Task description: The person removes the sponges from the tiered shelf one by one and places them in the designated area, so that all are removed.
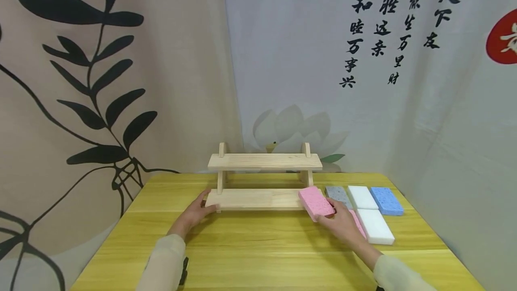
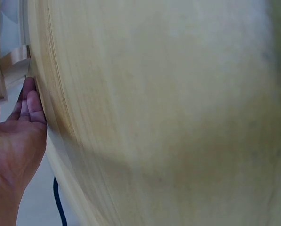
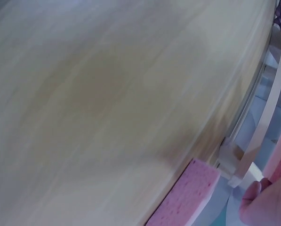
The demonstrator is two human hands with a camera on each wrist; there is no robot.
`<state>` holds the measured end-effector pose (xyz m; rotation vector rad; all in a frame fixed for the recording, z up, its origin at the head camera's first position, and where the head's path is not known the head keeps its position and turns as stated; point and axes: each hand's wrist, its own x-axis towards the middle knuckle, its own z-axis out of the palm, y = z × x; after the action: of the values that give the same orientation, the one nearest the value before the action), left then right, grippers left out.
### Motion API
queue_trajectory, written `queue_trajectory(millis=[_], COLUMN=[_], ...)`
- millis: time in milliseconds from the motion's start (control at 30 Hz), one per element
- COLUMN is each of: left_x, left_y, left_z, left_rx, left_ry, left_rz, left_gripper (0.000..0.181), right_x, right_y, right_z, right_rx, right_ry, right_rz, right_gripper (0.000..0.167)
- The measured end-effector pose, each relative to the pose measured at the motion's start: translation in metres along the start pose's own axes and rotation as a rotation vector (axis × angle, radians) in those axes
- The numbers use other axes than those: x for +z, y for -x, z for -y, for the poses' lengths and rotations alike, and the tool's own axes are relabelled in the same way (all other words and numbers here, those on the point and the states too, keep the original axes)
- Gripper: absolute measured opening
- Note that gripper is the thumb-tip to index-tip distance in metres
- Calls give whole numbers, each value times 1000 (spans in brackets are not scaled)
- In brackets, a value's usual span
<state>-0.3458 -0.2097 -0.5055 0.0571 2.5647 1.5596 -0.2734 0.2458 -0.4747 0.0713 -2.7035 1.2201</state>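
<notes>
A two-tier wooden shelf stands in the middle of the table. My left hand holds the left end of its lower board, thumb at the front corner and fingers round the side. The left wrist view has that hand beside the shelf's wooden end. In my right hand, a pink sponge is pinched between thumb and fingers, tilted over the right end of the lower board. Another pink sponge lies on the table, mostly hidden under the right hand in the head view.
Right of the shelf lie a grey sponge, two white sponges and a blue sponge on the wooden table. Behind the table hangs a printed cloth with leaves and writing.
</notes>
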Motion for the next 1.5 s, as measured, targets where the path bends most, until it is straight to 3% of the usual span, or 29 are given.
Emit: queue_trajectory(millis=[333,567,933,1133,1300,1500], left_x=[-2,-2,-2,-2,-1,-1], left_y=[-1,0,0,-2,-1,1], left_z=[1,-1,1,2,0,-1], left_rx=[0,6,16,22,2,-1], left_ry=[-12,-16,-32,-34,-46,-35], left_rz=[5,9,12,12,6,-1], left_gripper=[86,85,89,90,87,87], right_x=[-21,-34,-56,-69,-81,-93], right_y=[2,4,8,12,13,14], right_z=[-11,-19,-38,-49,-58,-72], right_rx=[14,25,2,29,50,27], right_ry=[-27,35,35,36,93,84], right_rz=[22,3,-38,-36,-35,-55], right_gripper=[78,80,79,85,88,87])
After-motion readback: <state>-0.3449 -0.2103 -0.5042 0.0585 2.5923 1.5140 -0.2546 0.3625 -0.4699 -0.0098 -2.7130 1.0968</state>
